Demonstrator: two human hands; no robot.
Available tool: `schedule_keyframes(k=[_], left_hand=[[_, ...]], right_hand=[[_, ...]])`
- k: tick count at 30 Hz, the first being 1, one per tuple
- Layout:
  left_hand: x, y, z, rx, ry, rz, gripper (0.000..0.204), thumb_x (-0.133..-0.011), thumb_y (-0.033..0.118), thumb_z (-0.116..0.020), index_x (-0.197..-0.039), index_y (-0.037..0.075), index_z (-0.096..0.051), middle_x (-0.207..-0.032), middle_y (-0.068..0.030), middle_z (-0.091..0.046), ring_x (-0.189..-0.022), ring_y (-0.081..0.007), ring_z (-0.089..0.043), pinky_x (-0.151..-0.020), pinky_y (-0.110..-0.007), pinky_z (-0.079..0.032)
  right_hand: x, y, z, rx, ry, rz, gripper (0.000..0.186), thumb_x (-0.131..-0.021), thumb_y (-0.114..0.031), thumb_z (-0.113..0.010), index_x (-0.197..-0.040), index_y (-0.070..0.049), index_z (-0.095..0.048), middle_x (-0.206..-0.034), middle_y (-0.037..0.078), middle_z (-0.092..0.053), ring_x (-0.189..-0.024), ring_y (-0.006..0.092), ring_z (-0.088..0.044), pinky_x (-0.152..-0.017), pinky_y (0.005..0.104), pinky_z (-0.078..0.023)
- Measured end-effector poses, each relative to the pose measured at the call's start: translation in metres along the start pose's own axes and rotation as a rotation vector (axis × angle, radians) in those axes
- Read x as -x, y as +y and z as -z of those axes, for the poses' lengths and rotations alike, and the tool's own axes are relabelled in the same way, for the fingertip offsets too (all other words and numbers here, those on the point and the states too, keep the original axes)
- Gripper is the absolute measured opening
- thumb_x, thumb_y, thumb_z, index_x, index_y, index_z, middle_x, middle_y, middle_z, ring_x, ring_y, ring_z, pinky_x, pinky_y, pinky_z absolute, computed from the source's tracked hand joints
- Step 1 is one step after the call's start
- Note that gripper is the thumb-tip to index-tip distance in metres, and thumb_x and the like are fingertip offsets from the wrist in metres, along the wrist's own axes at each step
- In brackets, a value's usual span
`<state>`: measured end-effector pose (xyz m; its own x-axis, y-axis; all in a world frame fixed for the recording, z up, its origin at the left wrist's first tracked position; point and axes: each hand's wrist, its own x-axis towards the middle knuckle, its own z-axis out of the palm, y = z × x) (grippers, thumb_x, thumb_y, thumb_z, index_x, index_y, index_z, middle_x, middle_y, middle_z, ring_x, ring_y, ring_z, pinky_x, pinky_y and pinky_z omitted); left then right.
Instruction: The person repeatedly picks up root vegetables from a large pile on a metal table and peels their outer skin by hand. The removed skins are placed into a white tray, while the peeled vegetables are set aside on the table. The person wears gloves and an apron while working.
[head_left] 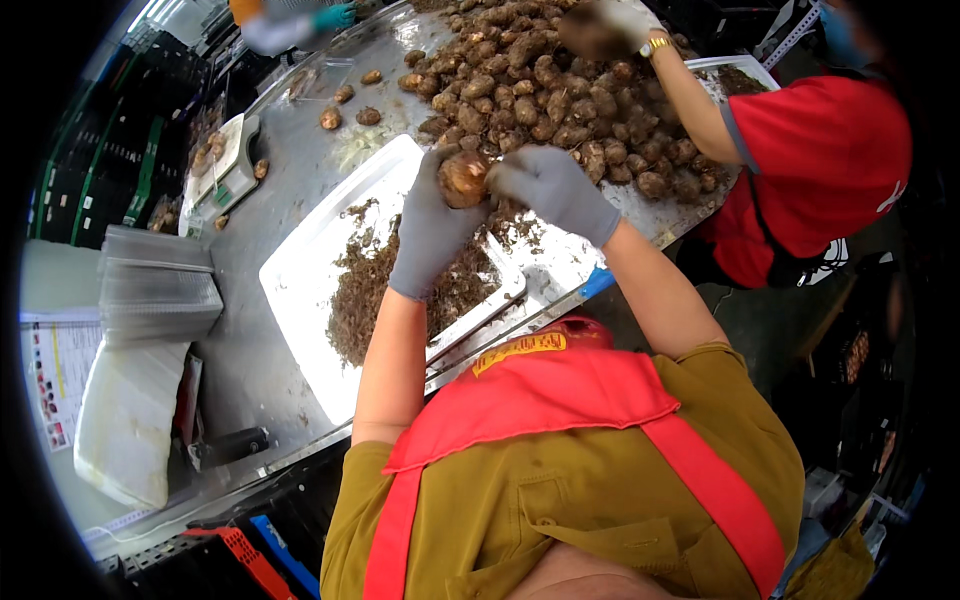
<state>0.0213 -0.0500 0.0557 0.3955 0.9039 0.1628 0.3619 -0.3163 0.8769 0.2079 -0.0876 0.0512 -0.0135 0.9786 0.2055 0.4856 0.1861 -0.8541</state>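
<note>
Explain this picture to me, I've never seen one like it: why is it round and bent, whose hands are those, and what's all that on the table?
The picture comes from a wide fisheye camera worn on a person's head, looking down, so straight edges bend near the rim. No machine is here. The two grey-gloved hands belong to the wearer: the left hand and right hand together have their grip on one brown root tuber. Below it lies a white tray with brown trimmings. Farther back on the metal table is a big pile of tubers. A co-worker in red reaches into that pile. At the left stand stacked clear containers.
</note>
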Motion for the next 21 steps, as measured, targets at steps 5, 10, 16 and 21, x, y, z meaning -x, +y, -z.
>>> schedule_keyframes(k=[5,10,16,21], left_hand=[[0.002,0.005,-0.002,0.144,-0.040,-0.005,0.066,-0.069,0.019,-0.083,-0.125,0.006,-0.050,-0.110,-0.0074,-0.063,-0.099,-0.0172,-0.062,-0.086,-0.030,-0.051],[-0.003,-0.003,-0.014,0.134,-0.051,-0.011,0.065,-0.069,0.019,-0.083,-0.124,0.005,-0.051,-0.109,-0.0090,-0.065,-0.097,-0.0193,-0.064,-0.085,-0.033,-0.051],[-0.001,0.000,-0.028,-0.306,0.022,0.000,0.062,-0.068,0.019,-0.081,-0.121,0.004,-0.051,-0.103,-0.0186,-0.068,-0.094,-0.0324,-0.068,-0.080,-0.039,-0.054],[0.003,-0.007,-0.031,-0.238,-0.111,-0.202,0.061,-0.068,0.018,-0.080,-0.120,0.005,-0.052,-0.102,-0.0178,-0.068,-0.093,-0.0321,-0.069,-0.080,-0.038,-0.054]], right_hand=[[-0.009,0.031,-0.001,-0.341,0.278,0.053,0.036,-0.093,-0.037,-0.059,-0.096,-0.003,-0.072,-0.082,0.019,-0.068,-0.074,0.0225,-0.066,-0.070,0.0343,-0.050],[-0.015,-0.014,-0.005,-0.060,0.305,0.031,0.035,-0.093,-0.037,-0.059,-0.103,-0.006,-0.070,-0.081,0.020,-0.067,-0.076,0.0320,-0.067,-0.068,0.0368,-0.051],[-0.044,0.026,-0.033,-0.059,0.323,-0.033,0.033,-0.095,-0.031,-0.055,-0.101,-0.001,-0.070,-0.091,0.021,-0.068,-0.086,0.0317,-0.067,-0.074,0.0377,-0.050],[-0.063,0.044,-0.032,-0.129,0.155,0.000,0.041,-0.091,-0.036,-0.058,-0.098,0.002,-0.069,-0.087,0.025,-0.066,-0.083,0.0375,-0.065,-0.074,0.0409,-0.049]])
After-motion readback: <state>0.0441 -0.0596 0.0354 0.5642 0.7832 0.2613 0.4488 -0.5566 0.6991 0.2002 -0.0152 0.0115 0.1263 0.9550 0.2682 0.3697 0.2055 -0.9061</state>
